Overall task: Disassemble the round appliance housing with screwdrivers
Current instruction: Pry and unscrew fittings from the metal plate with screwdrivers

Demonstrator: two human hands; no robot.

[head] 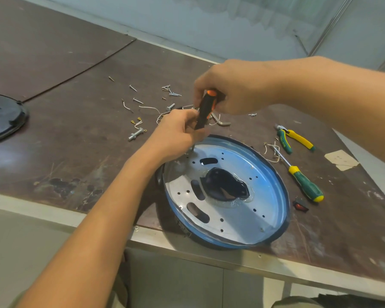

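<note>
Closest in, the left forearm runs up to the left hand [176,132], whose fingers are curled round the lower shaft of a black-and-orange screwdriver [206,107], steadying it just above the tip. The right hand [229,90] comes in from above and is wrapped round the top of the handle. The tip meets the far edge of a metal plate [238,218] directly under the left hand; the screw itself is too small to make out.

The round housing [277,181] lies on the table [98,141] below and nearer than both hands, its blue wall open upward and the plate seated inside it.

Much looks done. Loose screws [169,90] and a bolt [136,134] lie scattered beyond and to the left of the left hand, a red switch [300,205] lies free right of the housing, and a dark lid [2,116] sits well off to the left. Most plate holes are empty.

What is left, by my reading: the fastener now under the tip, two or three small ones that seem to sit in the plate, then lifting the plate out.

Below the right arm, pliers [296,138] and a green screwdriver [305,183] lie unused.
</note>
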